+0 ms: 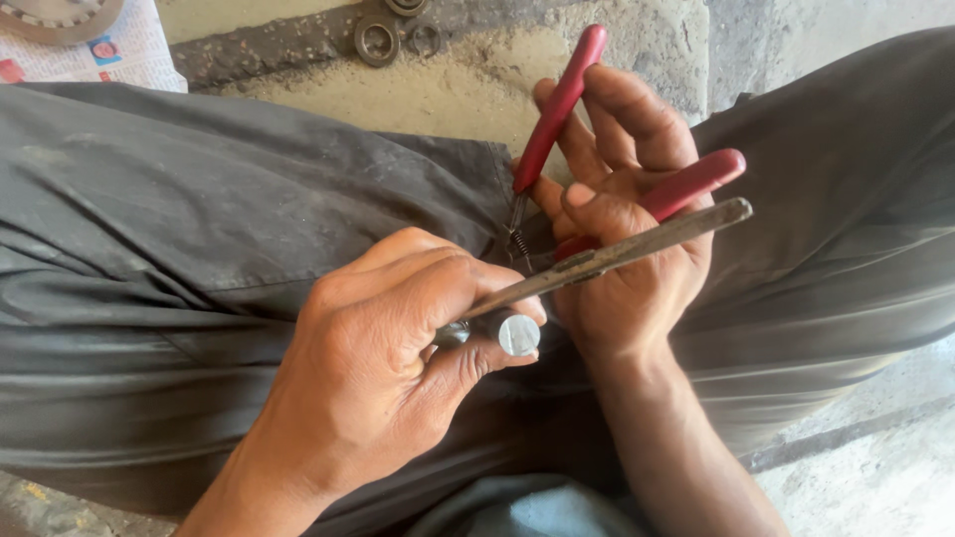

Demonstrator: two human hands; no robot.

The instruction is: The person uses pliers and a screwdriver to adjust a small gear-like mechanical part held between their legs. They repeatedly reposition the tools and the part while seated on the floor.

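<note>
The left hand (388, 348) was seen closed in a fist around a short steel shaft (517, 334), whose flat, bright round end stuck out between the thumb and the forefinger. The rest of the shaft was hidden inside the fist. The right hand (622, 229) was held just beside it, palm up, with its fingers partly curled around a pair of red-handled pliers (557, 109). One red handle was pointed up past the fingertips toward the top edge of the view, and the other red handle (691, 184) was laid across the palm toward the right. A small coil spring (517, 244) was visible between the handles near the pivot. The plier nose was hidden between the two hands, so what it gripped could not be told. A long grey metal bar (637, 247) was laid slantwise across the right palm, its lower end reaching the left thumb just above the shaft. Both hands were rested over a lap covered by dark grey trousers (179, 239). On the sandy concrete floor (468, 89) beyond the knees, near the top edge, several bearing rings (377, 40) were lying, and a printed paper sheet (119, 50) was spread at the top left corner.
</note>
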